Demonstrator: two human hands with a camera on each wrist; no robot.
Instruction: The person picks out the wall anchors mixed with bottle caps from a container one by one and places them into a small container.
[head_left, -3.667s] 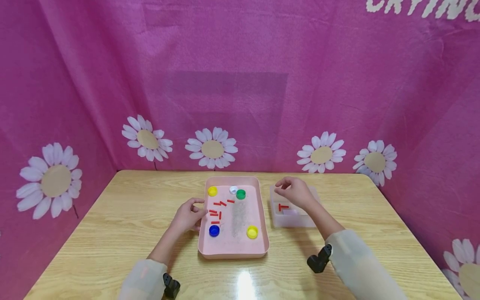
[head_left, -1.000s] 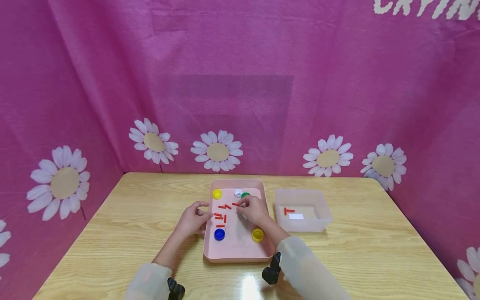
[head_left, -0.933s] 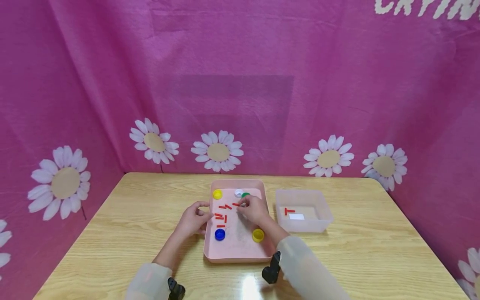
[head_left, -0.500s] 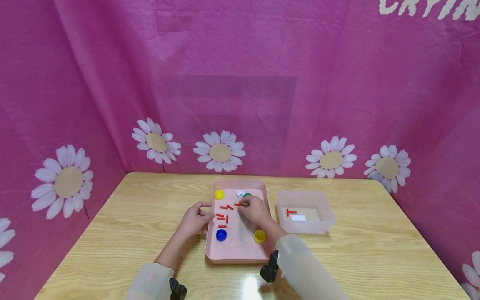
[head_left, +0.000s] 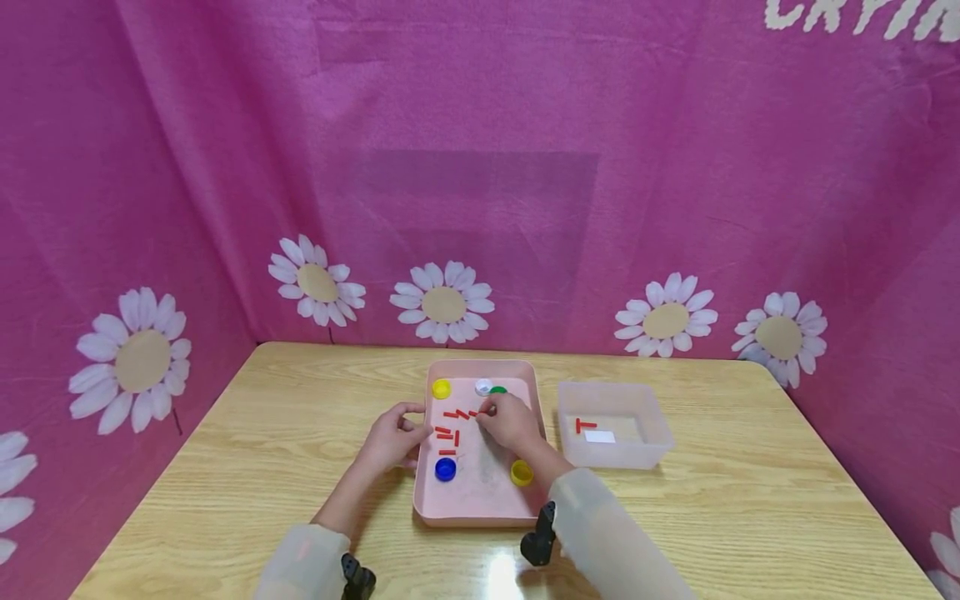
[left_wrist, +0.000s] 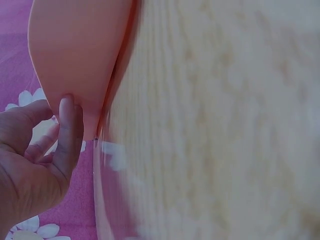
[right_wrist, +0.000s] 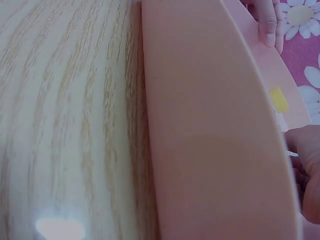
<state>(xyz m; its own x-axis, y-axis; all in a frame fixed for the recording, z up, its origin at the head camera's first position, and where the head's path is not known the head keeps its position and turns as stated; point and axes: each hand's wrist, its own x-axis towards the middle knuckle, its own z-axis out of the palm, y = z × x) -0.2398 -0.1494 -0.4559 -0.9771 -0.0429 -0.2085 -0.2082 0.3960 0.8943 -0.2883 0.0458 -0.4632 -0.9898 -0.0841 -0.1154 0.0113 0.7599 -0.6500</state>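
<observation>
- Over the pink tray, the right hand was right in the thick of it, with 1 red stick poking out from its fingertips!
- A placing step, by the look of it: that stick sat low above or on the tray floor, which of the 2 I couldn't tell, right by the end of its nearest neighbour.
- Around it, what a spread: 6 loose red sticks lay toward the tray's left side, some nearly touching.
- Delicate stuff next, I judged: the move called for laying the stick flat, then parting the fingertips cleanly so no neighbour got nudged.
- And the grip? Thumb and finger closed in a small pinch on the stick, barely any gap showing; the right-wrist view hid the contact behind the tray wall.
- Over on the other flank, the left hand had the tray's left wall pinched, thumb over the rim, fingers against the outside, a steadying hold, it seemed.
- Just behind the right hand, a green bottle cap peeked out, partly covered.
- Waiting to the tray's right, a translucent bin held 2 more red sticks, set like a T.
</observation>
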